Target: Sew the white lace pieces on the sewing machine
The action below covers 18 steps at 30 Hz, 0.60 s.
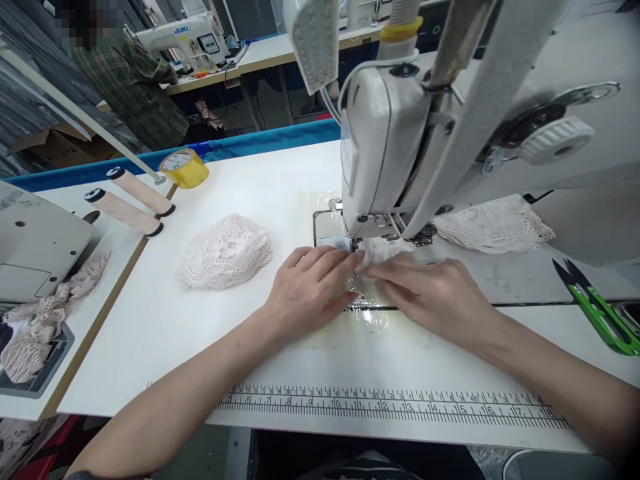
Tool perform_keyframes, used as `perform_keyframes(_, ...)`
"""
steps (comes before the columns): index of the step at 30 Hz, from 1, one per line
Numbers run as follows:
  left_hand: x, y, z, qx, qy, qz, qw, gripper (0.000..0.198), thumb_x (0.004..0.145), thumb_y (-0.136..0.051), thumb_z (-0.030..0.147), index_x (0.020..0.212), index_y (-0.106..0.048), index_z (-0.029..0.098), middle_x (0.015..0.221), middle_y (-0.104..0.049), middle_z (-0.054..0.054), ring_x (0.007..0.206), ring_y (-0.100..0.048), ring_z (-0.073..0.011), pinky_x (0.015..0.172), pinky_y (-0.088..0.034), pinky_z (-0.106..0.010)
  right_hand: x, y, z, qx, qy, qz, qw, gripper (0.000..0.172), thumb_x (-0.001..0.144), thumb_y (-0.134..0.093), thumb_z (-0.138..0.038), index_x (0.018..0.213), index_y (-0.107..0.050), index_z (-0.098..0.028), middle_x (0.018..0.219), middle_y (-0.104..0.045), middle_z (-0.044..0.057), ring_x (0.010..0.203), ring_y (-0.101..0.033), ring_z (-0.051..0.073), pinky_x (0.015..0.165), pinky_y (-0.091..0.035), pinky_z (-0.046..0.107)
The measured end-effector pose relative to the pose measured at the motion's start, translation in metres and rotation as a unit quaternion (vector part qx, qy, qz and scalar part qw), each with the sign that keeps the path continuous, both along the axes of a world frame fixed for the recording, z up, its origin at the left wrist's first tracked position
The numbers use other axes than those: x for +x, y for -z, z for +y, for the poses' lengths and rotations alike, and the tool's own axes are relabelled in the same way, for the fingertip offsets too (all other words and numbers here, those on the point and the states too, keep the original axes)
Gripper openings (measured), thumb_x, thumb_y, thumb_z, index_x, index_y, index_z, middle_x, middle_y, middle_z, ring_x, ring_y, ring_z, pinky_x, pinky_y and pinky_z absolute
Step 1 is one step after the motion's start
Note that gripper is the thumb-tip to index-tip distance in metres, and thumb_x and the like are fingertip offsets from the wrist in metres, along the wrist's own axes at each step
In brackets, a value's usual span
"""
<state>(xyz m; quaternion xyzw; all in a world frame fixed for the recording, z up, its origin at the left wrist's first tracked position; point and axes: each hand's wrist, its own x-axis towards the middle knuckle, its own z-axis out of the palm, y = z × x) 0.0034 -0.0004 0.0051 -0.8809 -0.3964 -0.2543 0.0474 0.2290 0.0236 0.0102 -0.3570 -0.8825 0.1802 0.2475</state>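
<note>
Both hands meet at the needle area of a white sewing machine (380,147). My left hand (313,287) lies palm down beside the presser foot, fingers stretched out and its index fingertip touching the near edge of a white lace piece (385,249). My right hand (435,293) is closed in a pinch on that lace, just right of the foot. Part of the lace is hidden by the fingers and the machine head. Stacked lace pieces (227,253) lie left of my left hand, and another lace stack (495,225) rests under the machine arm.
Green-handled thread snips (600,310) lie at the right. Yellow tape (184,168) and two thread cones (125,212) are at the left. A ruler strip (380,404) runs along the front edge. A person in a plaid shirt (130,87) stands beyond, near another machine (183,43).
</note>
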Motion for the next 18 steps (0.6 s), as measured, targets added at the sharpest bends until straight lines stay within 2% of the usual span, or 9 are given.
perform_keyframes(2,0.000,-0.003,-0.001,-0.091,0.056,-0.068,0.992,0.033,0.087,-0.059,0.024,0.119,-0.059,0.017,0.126,-0.062,-0.011,0.118,-0.057,-0.0225,0.093,-0.048,-0.038,0.000,-0.007,-0.003,-0.203,-0.057,0.118,0.970,0.022,0.087,-0.058,-0.024,0.106,-0.071,-0.024,0.091,-0.073,0.004,0.082,-0.068,0.019,0.070,-0.055,0.031)
perform_keyframes(4,-0.003,-0.010,-0.002,-0.227,0.105,-0.162,0.955,0.017,0.087,-0.056,0.023,0.101,-0.063,0.018,0.123,-0.062,-0.010,0.114,-0.058,-0.0211,0.092,-0.050,-0.037,0.000,-0.011,-0.003,-0.353,-0.081,0.197,0.911,0.014,0.085,-0.063,-0.029,0.096,-0.071,-0.024,0.101,-0.071,0.004,0.089,-0.068,0.019,0.072,-0.056,0.030)
perform_keyframes(7,-0.010,-0.021,-0.005,-0.407,0.083,-0.298,0.859,0.013,0.090,-0.055,0.030,0.087,-0.059,0.019,0.102,-0.066,-0.007,0.093,-0.064,-0.0162,0.077,-0.054,-0.030,-0.001,-0.015,-0.002,-0.436,-0.095,0.238,0.863,0.016,0.087,-0.060,-0.030,0.075,-0.067,-0.021,0.105,-0.069,0.006,0.090,-0.067,0.019,0.074,-0.056,0.031)
perform_keyframes(8,-0.012,-0.025,-0.006,-0.439,0.065,-0.327,0.835,0.014,0.090,-0.056,0.033,0.087,-0.057,0.019,0.095,-0.065,-0.005,0.085,-0.063,-0.0146,0.072,-0.053,-0.028,-0.002,-0.016,-0.002,-0.445,-0.113,0.235,0.857,0.016,0.088,-0.060,-0.031,0.078,-0.067,-0.021,0.105,-0.069,0.007,0.091,-0.067,0.019,0.077,-0.056,0.033)
perform_keyframes(10,-0.016,-0.032,-0.006,-0.462,0.048,-0.352,0.813,0.018,0.087,-0.061,0.036,0.088,-0.054,0.020,0.084,-0.061,-0.002,0.074,-0.059,-0.0119,0.064,-0.050,-0.024,-0.005,-0.019,-0.003,-0.457,-0.148,0.216,0.850,0.017,0.089,-0.060,-0.033,0.097,-0.068,-0.021,0.102,-0.069,0.007,0.093,-0.067,0.020,0.082,-0.056,0.037)
perform_keyframes(12,-0.019,-0.042,-0.006,-0.457,0.044,-0.342,0.820,0.020,0.086,-0.065,0.037,0.090,-0.054,0.020,0.080,-0.058,0.000,0.068,-0.055,-0.0098,0.059,-0.046,-0.022,-0.009,-0.023,-0.006,-0.450,-0.146,0.209,0.856,0.024,0.089,-0.060,-0.036,0.108,-0.068,-0.022,0.100,-0.070,0.006,0.092,-0.067,0.020,0.084,-0.056,0.038)
perform_keyframes(14,-0.022,-0.054,-0.009,-0.414,0.037,-0.312,0.854,0.020,0.086,-0.065,0.037,0.090,-0.057,0.019,0.079,-0.059,0.000,0.065,-0.053,-0.0094,0.057,-0.044,-0.021,-0.013,-0.026,-0.009,-0.414,-0.114,0.206,0.879,0.020,0.089,-0.061,-0.037,0.097,-0.072,-0.023,0.096,-0.070,0.004,0.088,-0.066,0.019,0.079,-0.056,0.035)
perform_keyframes(16,-0.025,-0.071,-0.018,-0.344,0.035,-0.259,0.902,0.016,0.086,-0.065,0.035,0.089,-0.062,0.019,0.079,-0.063,0.000,0.066,-0.055,-0.0099,0.058,-0.042,-0.021,-0.016,-0.028,-0.012,-0.350,-0.081,0.185,0.915,0.020,0.087,-0.063,-0.038,0.082,-0.075,-0.023,0.084,-0.069,0.002,0.075,-0.064,0.016,0.067,-0.054,0.029)
perform_keyframes(18,-0.030,-0.089,-0.033,-0.310,0.055,-0.175,0.933,0.010,0.087,-0.063,0.030,0.090,-0.067,0.020,0.080,-0.067,0.000,0.065,-0.057,-0.0101,0.059,-0.043,-0.022,-0.018,-0.030,-0.015,-0.295,-0.064,0.138,0.943,0.020,0.088,-0.060,-0.035,0.083,-0.076,-0.024,0.065,-0.065,-0.001,0.055,-0.057,0.012,0.051,-0.048,0.024)
